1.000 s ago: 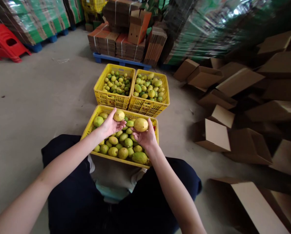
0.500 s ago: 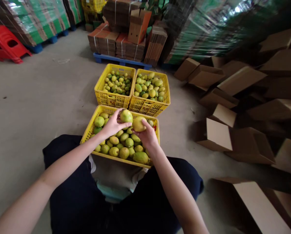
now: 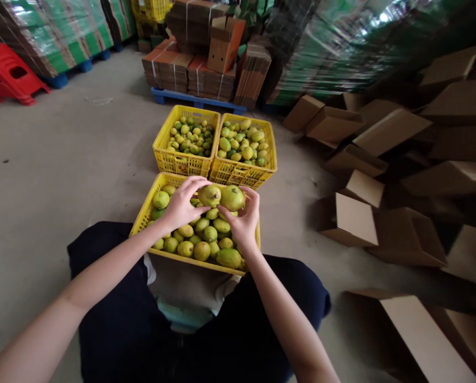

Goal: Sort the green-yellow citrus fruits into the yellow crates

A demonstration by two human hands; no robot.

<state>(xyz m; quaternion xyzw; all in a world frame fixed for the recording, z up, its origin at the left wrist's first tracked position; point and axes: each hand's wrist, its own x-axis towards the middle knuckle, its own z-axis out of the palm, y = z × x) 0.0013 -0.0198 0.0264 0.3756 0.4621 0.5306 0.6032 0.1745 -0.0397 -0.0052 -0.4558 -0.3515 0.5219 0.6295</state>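
Above the near yellow crate (image 3: 142, 213), my left hand (image 3: 184, 205) is closed around a yellow-green lemon (image 3: 210, 196), its stem-like tip turned towards me. Beside it, my right hand (image 3: 246, 221) grips a greener lemon (image 3: 232, 197) between thumb and fingers. The two fruits are side by side, touching or nearly so. Below them the crate holds many loose lemons (image 3: 202, 250) in yellow and green shades, some hidden by my hands.
Two more yellow crates of lemons (image 3: 186, 164) (image 3: 241, 175) stand just behind the near one. Open cardboard boxes (image 3: 355, 221) are heaped on the right. Flattened cartons (image 3: 170, 74) sit on a blue pallet (image 3: 194, 99) at the back. A red stool (image 3: 12, 72) is far left.
Both lemons have been turned in my fingers, so other sides of them show. My right hand has shifted slightly right, its fingers now behind its fruit.
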